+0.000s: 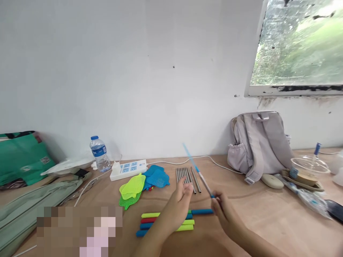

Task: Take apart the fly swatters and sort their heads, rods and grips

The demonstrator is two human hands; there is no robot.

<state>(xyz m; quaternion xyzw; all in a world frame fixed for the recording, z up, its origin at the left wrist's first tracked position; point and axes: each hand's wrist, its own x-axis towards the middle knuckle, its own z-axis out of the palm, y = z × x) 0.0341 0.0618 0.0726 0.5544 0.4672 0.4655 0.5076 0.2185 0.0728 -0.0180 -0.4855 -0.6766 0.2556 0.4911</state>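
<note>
My right hand (223,212) is closed round the lower end of a fly swatter (204,181). Its metal rod tilts up and left to a thin blue head, blurred and seen nearly edge-on. My left hand (182,198) is raised beside it, fingers apart and partly bent, with nothing seen in it. Behind the left hand, several metal tubes (197,181) lie in a row. Under the left wrist are several coloured handles (184,227) in yellow, red, blue and green, partly hidden by the arm. Blue swatter heads (158,177) and green swatter heads (133,186) overlap to the left.
A white power strip (128,170) and a water bottle (99,153) stand at the back left, near a green bag (25,159). At the right are a grey backpack (259,142) and a plastic cup (309,167). A cable (218,165) runs along the wall.
</note>
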